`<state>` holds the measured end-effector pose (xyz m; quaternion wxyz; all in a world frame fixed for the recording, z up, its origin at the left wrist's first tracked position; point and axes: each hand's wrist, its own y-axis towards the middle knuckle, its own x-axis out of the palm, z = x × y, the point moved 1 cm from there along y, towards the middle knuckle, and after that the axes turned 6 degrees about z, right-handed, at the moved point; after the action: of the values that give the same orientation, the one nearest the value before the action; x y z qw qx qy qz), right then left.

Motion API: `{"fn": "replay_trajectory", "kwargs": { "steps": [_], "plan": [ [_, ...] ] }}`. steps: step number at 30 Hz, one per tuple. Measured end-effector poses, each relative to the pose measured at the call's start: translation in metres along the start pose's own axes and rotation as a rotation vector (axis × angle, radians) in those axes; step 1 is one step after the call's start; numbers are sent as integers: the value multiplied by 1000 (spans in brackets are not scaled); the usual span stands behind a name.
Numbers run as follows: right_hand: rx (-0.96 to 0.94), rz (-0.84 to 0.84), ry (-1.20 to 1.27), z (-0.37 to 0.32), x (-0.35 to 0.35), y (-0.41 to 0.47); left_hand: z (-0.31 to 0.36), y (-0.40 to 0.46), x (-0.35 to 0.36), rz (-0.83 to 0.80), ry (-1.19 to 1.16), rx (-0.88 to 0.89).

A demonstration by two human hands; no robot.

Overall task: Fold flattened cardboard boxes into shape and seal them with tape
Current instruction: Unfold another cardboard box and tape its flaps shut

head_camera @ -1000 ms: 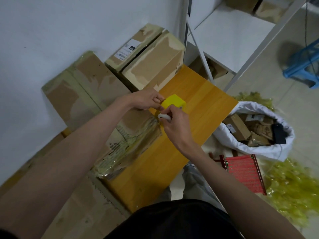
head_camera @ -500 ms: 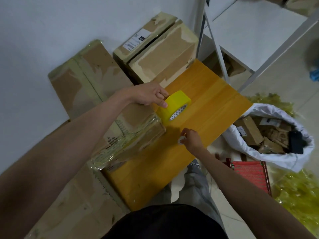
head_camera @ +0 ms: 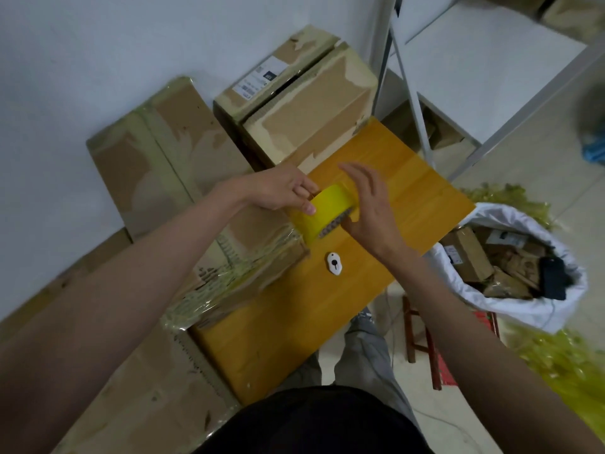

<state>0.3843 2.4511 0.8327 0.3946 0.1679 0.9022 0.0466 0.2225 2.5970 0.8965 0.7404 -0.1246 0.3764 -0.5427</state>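
1. Left hand (head_camera: 281, 188) reaches in from the left, forearm bare, fingers curled onto the tape (head_camera: 322, 211).
2. Right hand (head_camera: 370, 204) holds the tape's other side, fingers spread upward.

A white plastic sack (head_camera: 510, 299) sits on the pale tiled floor (head_camera: 523, 172) to the right of the bench, stuffed with brown cardboard scraps (head_camera: 471, 257) and a black item (head_camera: 553, 281). Just beside it lies a heap of crumpled yellow-green film (head_camera: 569, 358), with more behind the sack. A red-brown wooden stool (head_camera: 422, 342) stands between the sack and a grey trouser leg (head_camera: 363, 352). A white metal shelving rack (head_camera: 484, 57) rises at the upper right, against a plain white wall (head_camera: 98, 44).
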Motion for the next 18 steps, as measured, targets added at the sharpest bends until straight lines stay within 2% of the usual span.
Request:
{"fn": "replay_trajectory", "kwargs": {
  "steps": [3, 5, 6, 7, 8, 11, 18],
  "plan": [
    [-42, -224, -47, -12, 0, 18, 6, -8, 4, 78, 57, 3],
    [-59, -251, -82, -12, 0, 23, 4, -24, 12, 386, 266, 79],
    [-61, -256, -89, -12, 1, 25, 0, -36, 20, 557, 397, 174],
    [-62, -257, -94, -11, 1, 25, -5, -50, 30, 676, 503, 300],
    [-66, -251, -97, -9, 1, 26, -11, -63, 41, 721, 589, 422],
    [-80, -253, -94, -8, 1, 28, -36, -83, 64, 706, 813, 610],
    [-115, -330, -32, -6, -1, 45, -37, -81, 68, 688, 969, 681]
  ]
}}
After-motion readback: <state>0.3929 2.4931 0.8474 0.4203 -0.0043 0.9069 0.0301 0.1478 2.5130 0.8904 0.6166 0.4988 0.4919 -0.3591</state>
